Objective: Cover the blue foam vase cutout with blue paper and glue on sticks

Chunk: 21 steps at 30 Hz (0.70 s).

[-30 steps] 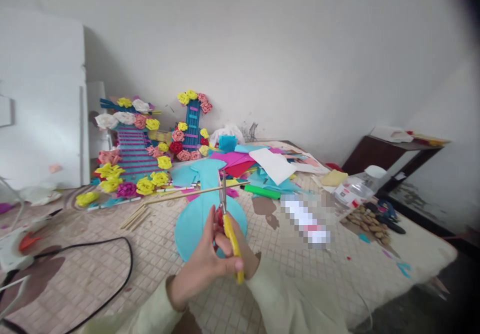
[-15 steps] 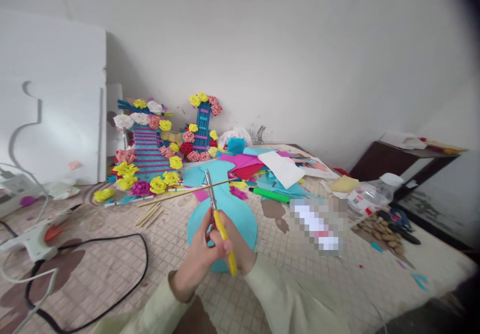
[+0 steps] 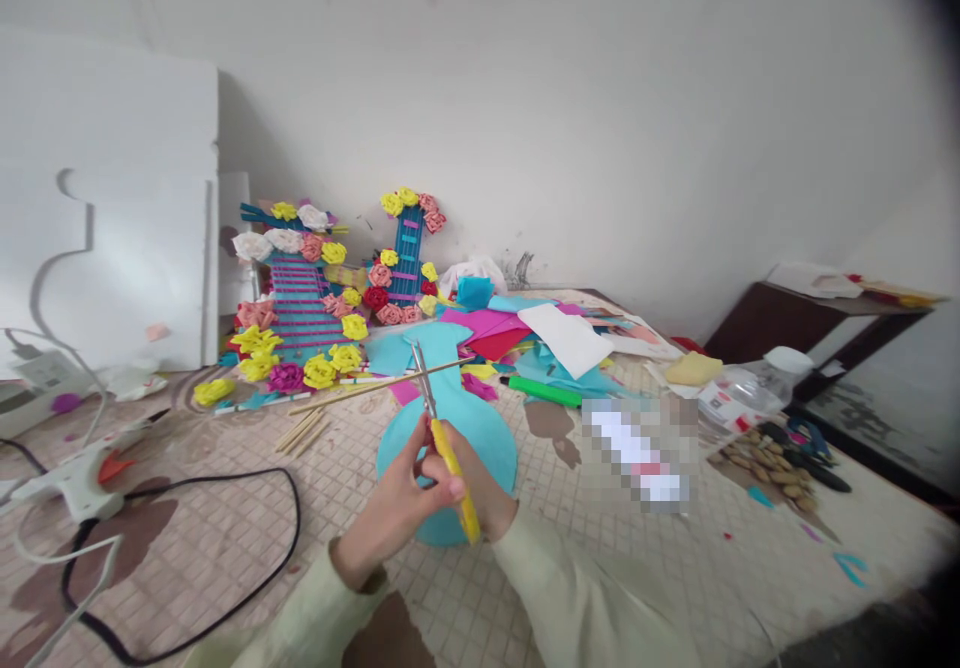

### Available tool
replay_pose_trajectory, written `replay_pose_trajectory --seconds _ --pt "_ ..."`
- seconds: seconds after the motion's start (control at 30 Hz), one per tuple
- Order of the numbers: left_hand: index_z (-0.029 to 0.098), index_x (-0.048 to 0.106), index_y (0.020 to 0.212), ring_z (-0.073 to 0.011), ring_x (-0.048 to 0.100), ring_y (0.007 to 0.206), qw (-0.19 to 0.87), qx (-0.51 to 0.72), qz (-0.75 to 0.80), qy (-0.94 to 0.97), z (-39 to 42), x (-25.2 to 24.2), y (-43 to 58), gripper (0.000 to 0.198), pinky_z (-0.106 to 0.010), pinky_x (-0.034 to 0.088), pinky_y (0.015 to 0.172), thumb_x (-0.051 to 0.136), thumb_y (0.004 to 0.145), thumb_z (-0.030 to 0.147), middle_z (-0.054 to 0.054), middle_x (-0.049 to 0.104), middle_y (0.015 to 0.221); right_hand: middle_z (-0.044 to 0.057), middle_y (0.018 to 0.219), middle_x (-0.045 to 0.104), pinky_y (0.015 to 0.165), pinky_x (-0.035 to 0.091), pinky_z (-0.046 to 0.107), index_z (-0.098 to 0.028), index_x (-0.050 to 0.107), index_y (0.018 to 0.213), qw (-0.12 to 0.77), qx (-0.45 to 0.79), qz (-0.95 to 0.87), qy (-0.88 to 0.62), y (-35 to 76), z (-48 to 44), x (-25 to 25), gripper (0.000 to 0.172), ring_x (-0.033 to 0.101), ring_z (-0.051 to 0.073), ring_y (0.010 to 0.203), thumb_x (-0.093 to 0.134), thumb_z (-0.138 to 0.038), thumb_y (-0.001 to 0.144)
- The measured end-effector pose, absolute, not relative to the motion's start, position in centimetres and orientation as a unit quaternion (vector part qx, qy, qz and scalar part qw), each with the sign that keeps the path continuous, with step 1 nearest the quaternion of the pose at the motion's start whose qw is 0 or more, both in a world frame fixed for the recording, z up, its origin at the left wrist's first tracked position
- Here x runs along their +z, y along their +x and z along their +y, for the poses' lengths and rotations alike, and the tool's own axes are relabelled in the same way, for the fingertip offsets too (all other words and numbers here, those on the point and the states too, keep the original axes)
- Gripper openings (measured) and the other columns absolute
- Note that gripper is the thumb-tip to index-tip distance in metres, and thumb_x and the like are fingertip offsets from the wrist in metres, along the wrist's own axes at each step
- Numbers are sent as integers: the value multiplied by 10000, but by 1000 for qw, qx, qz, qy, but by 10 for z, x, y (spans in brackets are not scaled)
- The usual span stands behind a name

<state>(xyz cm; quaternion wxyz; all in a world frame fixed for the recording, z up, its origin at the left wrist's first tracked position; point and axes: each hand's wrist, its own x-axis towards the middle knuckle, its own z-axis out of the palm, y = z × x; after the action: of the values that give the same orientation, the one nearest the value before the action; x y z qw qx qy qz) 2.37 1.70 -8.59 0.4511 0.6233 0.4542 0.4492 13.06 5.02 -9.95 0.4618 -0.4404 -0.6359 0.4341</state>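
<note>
Both my hands meet low in the middle around yellow-handled scissors (image 3: 454, 468). My left hand (image 3: 394, 508) is closed, its thumb lying over the handle. My right hand (image 3: 491, 503) is closed behind the handle. The blades point up and away, nearly together, and cross a long thin wooden stick (image 3: 360, 388); whether they touch it I cannot tell. Under the hands lies a turquoise guitar-shaped paper cutout (image 3: 491, 443) on the tiled-pattern cloth.
Two blue stick frames with paper roses (image 3: 300, 298) (image 3: 405, 258) stand at the back, beside a heap of coloured paper (image 3: 525, 333) and a green marker (image 3: 540, 391). A glue gun (image 3: 75, 473) and black cable (image 3: 289, 508) lie left. A plastic bottle (image 3: 750, 383) and dark side table (image 3: 810, 318) are right.
The view has swung slightly left, bringing the glue gun into sight. My hands and the scissors have stayed together, with the blades tilting a little to the left.
</note>
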Motion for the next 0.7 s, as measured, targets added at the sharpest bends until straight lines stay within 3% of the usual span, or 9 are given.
replay_pose_trajectory --seconds 0.1,0.2,0.27,0.33,0.4,0.47,0.57,0.7 --pt "174 589 1172 -303 570 1100 315 479 488 659 12 -78 11 486 -430 521 837 585 792 477 -141 619 1168 -64 631 457 504 412 229 -202 432 784 410 516 -596 -459 142 53 -96 194 452 95 537 535 -70 688" --pt "172 633 930 -241 609 916 41 552 448 702 8 -70 -6 176 -375 506 759 487 876 254 -107 647 959 -22 728 499 602 473 284 -193 455 949 428 491 -599 -465 157 57 -102 254 502 140 638 581 -185 730" --pt "155 610 957 -243 600 905 -111 545 428 712 10 -65 -14 141 -397 479 805 524 845 154 -109 638 950 19 863 532 721 489 331 -196 444 1064 444 448 -628 -455 164 56 -108 381 541 173 763 616 -250 728" --pt "123 572 1088 -280 582 994 -192 485 434 735 14 -63 -18 261 -447 445 885 561 827 122 -145 636 1037 52 1014 536 844 463 361 -209 437 1106 451 403 -668 -433 168 53 -113 440 550 199 906 639 -282 723" --pt "105 533 1163 -289 582 1008 -211 419 434 769 19 -66 -19 318 -454 444 893 553 846 127 -152 651 1041 72 1089 524 912 430 379 -209 439 1104 444 369 -710 -404 170 50 -115 432 535 216 995 642 -296 732" --pt "117 543 1119 -258 609 892 -205 387 428 790 21 -69 -18 246 -398 484 797 512 876 135 -115 671 920 87 1069 523 902 431 403 -193 434 1107 425 333 -751 -380 169 48 -114 469 527 235 989 664 -317 717" --pt "146 554 1029 -217 619 768 -177 379 415 808 21 -74 -17 169 -311 490 653 436 909 143 -73 655 801 117 1052 508 864 435 453 -165 426 1115 406 268 -800 -351 168 47 -111 572 510 274 971 700 -402 672" --pt "137 538 1039 -188 629 715 -146 405 412 803 18 -76 -20 172 -266 481 615 470 881 153 -64 644 771 172 1119 467 901 394 520 -130 385 1183 385 219 -831 -338 170 48 -110 720 464 335 1064 689 -523 663"
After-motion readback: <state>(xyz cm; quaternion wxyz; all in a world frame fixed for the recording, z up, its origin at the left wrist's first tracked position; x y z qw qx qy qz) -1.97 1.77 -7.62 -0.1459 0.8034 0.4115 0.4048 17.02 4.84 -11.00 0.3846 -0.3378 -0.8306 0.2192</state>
